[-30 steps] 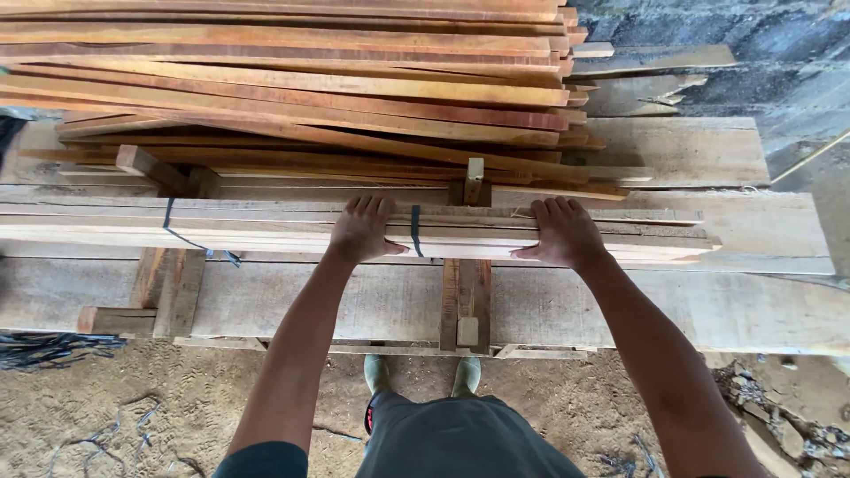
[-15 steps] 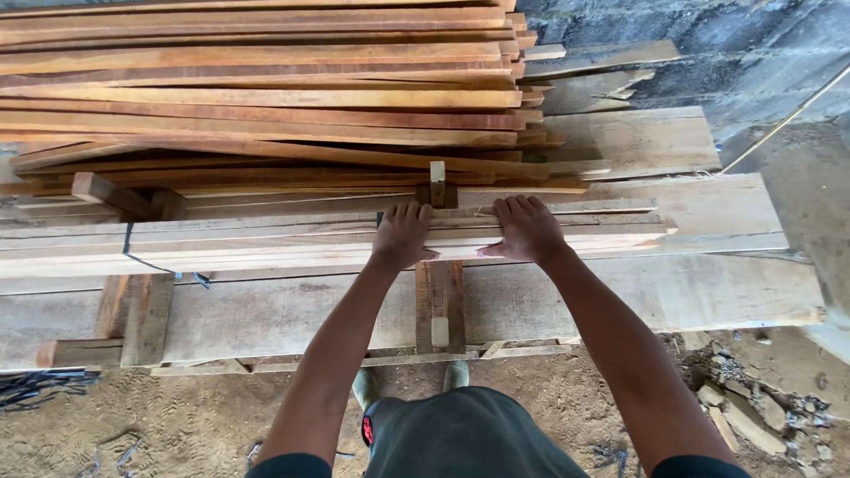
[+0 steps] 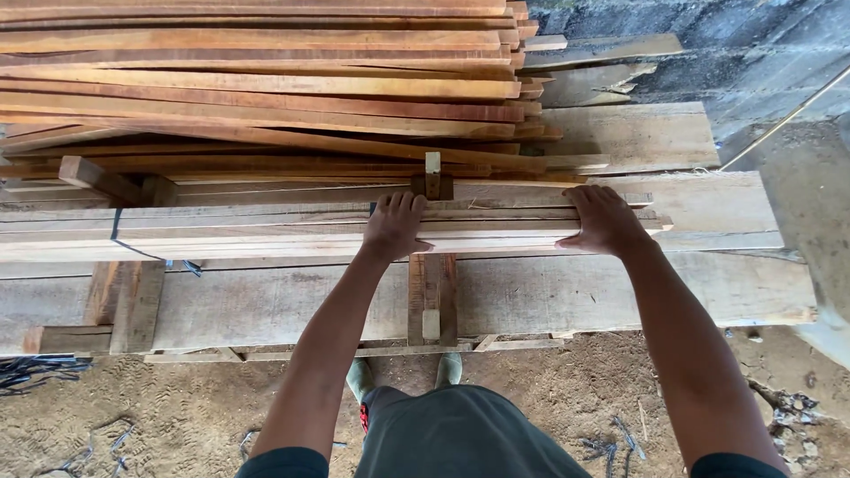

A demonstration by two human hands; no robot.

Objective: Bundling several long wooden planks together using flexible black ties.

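Stacked lumber behind; left hand (image 3: 394, 226) and right hand (image 3: 606, 221) press flat, fingers spread, on bundled slats (image 3: 266, 232).

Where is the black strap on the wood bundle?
In the head view, the black strap wraps the bundle of pale slats on the left side, far left of the left hand, just above a dark wooden support block.

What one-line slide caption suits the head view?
Both hands, left hand and right hand, press flat on a bundle of pale wooden slats.
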